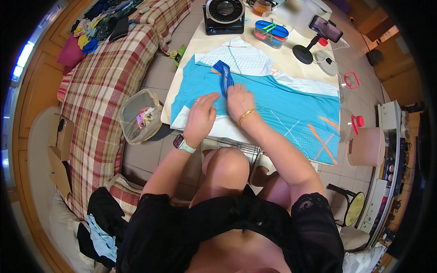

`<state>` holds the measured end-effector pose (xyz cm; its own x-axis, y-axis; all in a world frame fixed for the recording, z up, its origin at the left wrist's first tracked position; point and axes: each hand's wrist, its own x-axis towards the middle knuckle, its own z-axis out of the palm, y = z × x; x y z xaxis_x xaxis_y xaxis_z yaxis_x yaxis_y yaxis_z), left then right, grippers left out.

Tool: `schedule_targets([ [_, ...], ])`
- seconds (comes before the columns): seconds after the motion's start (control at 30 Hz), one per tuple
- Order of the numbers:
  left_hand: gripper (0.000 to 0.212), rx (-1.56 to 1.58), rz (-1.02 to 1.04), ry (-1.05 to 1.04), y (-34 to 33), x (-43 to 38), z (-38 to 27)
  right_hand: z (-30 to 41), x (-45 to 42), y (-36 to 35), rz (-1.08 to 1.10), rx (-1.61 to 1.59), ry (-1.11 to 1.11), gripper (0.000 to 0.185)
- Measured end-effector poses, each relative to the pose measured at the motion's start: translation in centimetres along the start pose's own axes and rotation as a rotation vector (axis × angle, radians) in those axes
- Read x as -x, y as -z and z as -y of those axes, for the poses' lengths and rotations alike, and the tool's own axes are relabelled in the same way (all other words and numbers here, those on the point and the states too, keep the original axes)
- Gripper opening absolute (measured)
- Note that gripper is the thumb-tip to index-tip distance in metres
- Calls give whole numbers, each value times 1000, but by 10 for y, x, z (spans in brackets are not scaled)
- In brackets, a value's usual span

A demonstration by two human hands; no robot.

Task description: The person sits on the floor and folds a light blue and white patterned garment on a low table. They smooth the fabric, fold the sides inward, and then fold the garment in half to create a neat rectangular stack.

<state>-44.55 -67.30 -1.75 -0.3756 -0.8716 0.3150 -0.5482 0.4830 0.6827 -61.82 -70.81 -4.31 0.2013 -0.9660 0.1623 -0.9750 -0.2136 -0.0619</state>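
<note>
A turquoise-and-white sports shirt (293,99) with orange crossing lines lies spread on the table before me. Its dark blue collar (222,73) stands up near the shirt's left part. My right hand (241,102), wearing a gold bracelet, has its fingers curled at the lower end of the collar and seems to grip it; slight blur hides the fingertips. Just left of the collar, my left hand (203,114) rests over the turquoise fabric with fingers extended and nothing held. A smartwatch (179,141) is on my left wrist.
Along the table's (191,44) far side stand a black fan (224,18), a blue-lidded container (271,34) and a phone on a stand (324,30). A lined waste bin (140,116) is left of the table. Further left, a plaid-covered sofa (112,85) bears piled clothes (109,25).
</note>
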Motion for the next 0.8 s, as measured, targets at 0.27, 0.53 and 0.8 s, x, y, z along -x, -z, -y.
schedule_targets([
  [0.27, 62, 1272, 42, 581, -18, -24, 20, -69, -39, 23, 60, -912, -215, 13],
  [0.53, 68, 1823, 64, 779, -13, -40, 34, -18, 25, 66, 103, -638, 558, 7],
  [0.8, 54, 224, 82, 527, 12, -50, 24, -33, 59, 62, -195, -406, 324, 15],
])
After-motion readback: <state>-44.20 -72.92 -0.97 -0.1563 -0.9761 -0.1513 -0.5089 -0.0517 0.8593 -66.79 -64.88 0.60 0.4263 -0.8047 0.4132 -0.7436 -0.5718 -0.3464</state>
